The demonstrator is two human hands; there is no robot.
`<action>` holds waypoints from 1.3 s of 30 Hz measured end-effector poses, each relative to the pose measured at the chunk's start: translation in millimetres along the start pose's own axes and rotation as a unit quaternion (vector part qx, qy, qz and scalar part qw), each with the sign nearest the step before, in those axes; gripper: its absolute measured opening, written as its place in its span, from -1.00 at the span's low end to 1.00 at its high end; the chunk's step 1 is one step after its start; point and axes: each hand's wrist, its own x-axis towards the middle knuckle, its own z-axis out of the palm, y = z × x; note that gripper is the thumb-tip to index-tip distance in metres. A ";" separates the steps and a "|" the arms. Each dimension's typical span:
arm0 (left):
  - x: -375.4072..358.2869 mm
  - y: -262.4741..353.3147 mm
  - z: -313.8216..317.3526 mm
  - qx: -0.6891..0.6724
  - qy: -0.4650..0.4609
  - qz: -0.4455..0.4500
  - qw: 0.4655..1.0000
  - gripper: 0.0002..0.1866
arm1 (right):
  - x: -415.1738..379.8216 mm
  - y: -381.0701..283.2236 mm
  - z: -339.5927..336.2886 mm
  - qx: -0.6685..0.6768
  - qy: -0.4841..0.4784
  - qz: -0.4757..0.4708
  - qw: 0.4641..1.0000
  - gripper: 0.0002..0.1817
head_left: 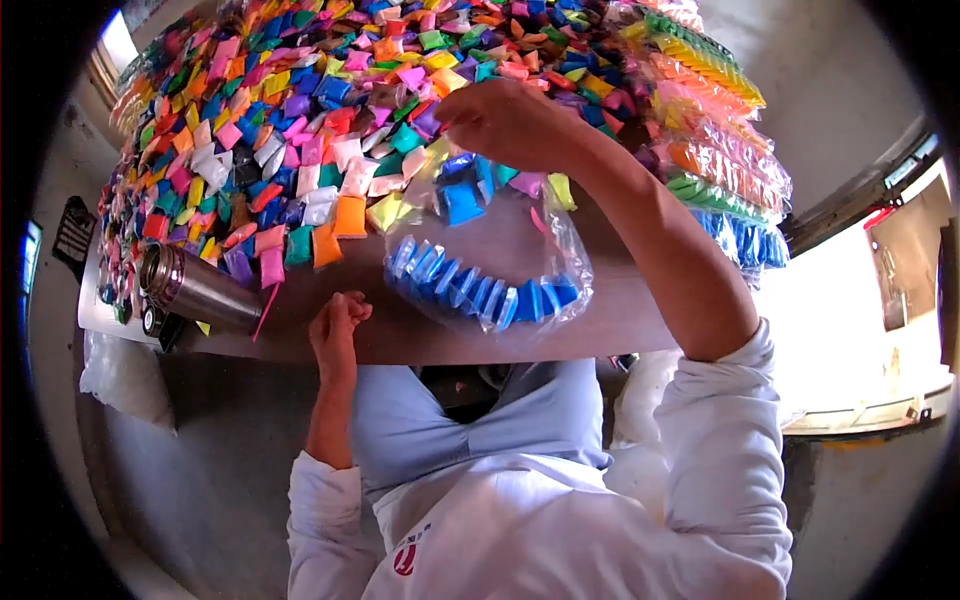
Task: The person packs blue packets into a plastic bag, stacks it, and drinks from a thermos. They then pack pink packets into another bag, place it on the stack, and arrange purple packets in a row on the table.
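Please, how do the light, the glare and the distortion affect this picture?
Head view: fisheye distortion bows the front edge of the table, and the corners are black; head view: the bright area at right is overexposed to white; head view: pale glare streaks the clear bag, which is otherwise see-through.

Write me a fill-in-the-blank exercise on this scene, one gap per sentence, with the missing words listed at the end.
1. The hand stretched farther over the table is the person's ____ hand.
2. The row of packets inside the clear bag, near the table's front edge, is coloured ____.
3. The metal bottle is nearer to the person's ____ hand than to the other.
4. Both sleeves of the person's top are ____.

Missing words: right; blue; left; white.
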 end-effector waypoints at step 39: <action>49.1 13.7 42.8 0.127 -0.028 -0.006 0.992 -0.56 | -212.0 39.9 111.4 0.497 0.229 0.273 0.791 -0.66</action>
